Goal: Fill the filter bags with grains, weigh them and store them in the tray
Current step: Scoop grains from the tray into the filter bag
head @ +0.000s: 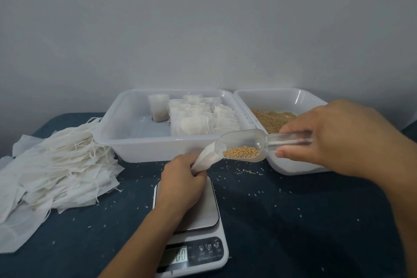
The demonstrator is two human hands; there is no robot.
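My left hand [184,179] grips a white filter bag [207,157] by its lower part, above the kitchen scale [203,212]. My right hand [334,135] holds the handle of a clear plastic scoop [243,144]. The scoop carries a small heap of brown grains, and its tip sits at the bag's open mouth. Behind the hands, a white tray [140,149] holds several filled bags [198,117]. To its right, a second white tray [291,167] contains loose grains [270,117].
A pile of empty filter bags [54,165] with strings lies on the left of the dark blue table. Spilled grains are scattered over the cloth around the scale. A grey wall rises right behind both trays.
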